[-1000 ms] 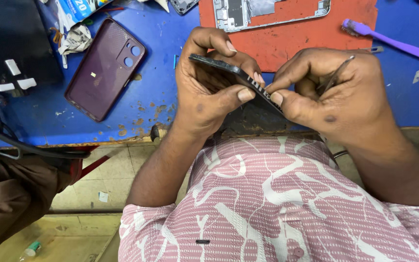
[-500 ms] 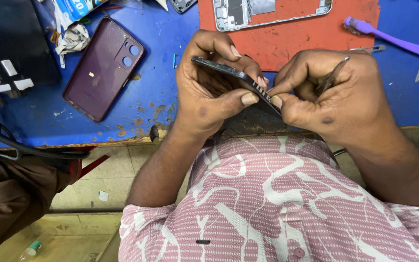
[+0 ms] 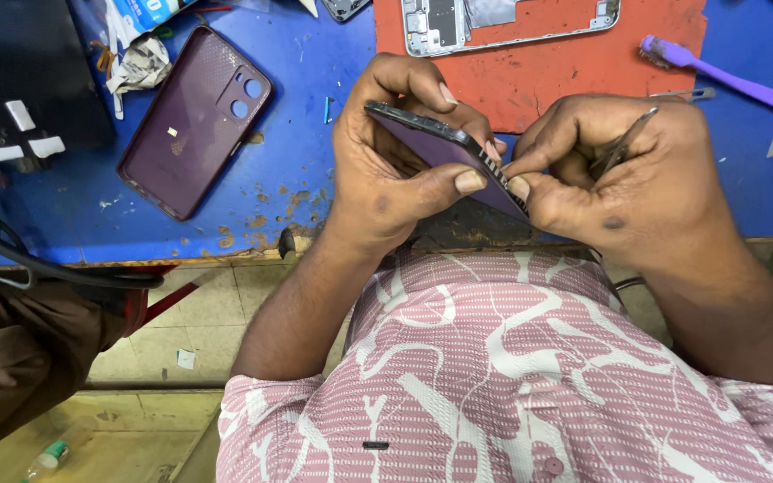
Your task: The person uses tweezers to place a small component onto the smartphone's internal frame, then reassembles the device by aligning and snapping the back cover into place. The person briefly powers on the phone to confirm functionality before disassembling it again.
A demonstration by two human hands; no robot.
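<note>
Gripping a purple phone (image 3: pixel 445 152), the left hand (image 3: pixel 386 174) steadies it; right hand (image 3: pixel 624 183) apparently pinches tweezers (image 3: pixel 624 143).

Both hands sit close together over the near edge of the blue surface (image 3: pixel 297 179), so little room shows between them. To the left, a bare stretch of surface lies open as far as the purple phone case (image 3: pixel 194 121). Beyond the hands, the orange mat (image 3: pixel 539 76) carries a phone frame (image 3: pixel 503 20). On the right, a purple toothbrush (image 3: pixel 726 79) lies across the way.
</note>
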